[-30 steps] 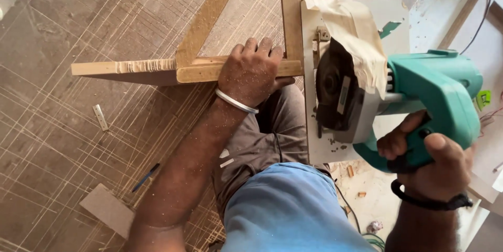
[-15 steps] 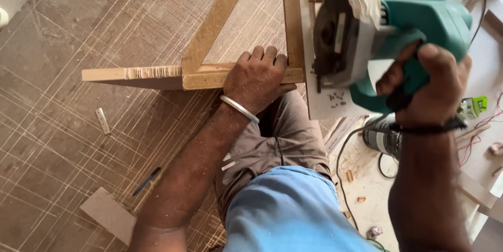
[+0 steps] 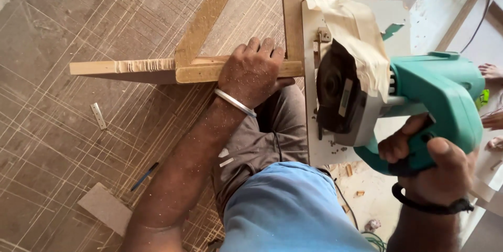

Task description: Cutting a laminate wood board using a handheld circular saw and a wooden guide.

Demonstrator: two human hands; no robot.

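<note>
My left hand [image 3: 254,71] presses down on a wooden triangular frame [image 3: 204,18] where its near strip [image 3: 131,68] meets the upright strip [image 3: 291,11]. A silver bangle sits on that wrist. My right hand [image 3: 435,160] grips the handle of a teal circular saw [image 3: 414,100], whose white base plate [image 3: 314,142] lies just right of the upright strip. The black blade guard is partly covered by tan paper tape. A black band circles my right wrist.
The frame lies on a scored, scratched brown board [image 3: 68,142]. A small metal strip [image 3: 98,115], a blue pen [image 3: 144,177] and a grey offcut [image 3: 105,207] lie on it. Another person's bare feet [image 3: 492,94] show at the right edge. Sawdust and cables lie on the floor.
The saw has come back toward me along the upright strip after being pushed farther away half a second ago. My left hand has stayed pressed on the frame.
</note>
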